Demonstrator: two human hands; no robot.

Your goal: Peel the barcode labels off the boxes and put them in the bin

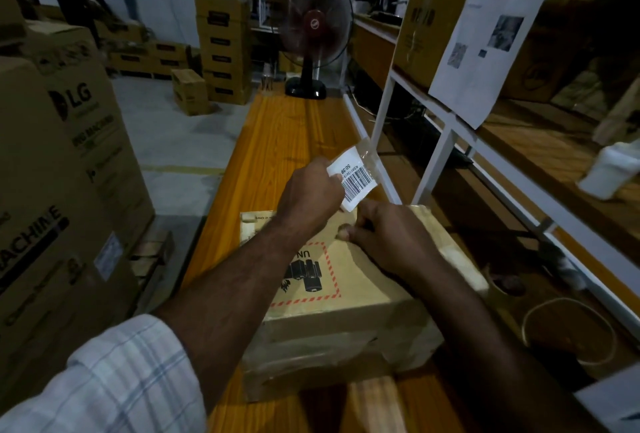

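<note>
A cardboard box [332,297] with a red-dashed battery warning mark lies on the orange wooden table [277,141]. My left hand [311,195] pinches a white barcode label [356,174] with clear tape on it, lifted up off the box's far edge. The label's lower end is still near the box top. My right hand [384,235] lies on the box top with curled fingers at the label's base; whether it pinches anything is hidden. No bin shows in view.
A standing fan [313,30] stands at the table's far end. White metal shelving [443,141] with boxes and hanging papers runs along the right. Large appliance cartons [59,169] stand on the left, stacked boxes [221,48] behind. A person bends over boxes at the far left.
</note>
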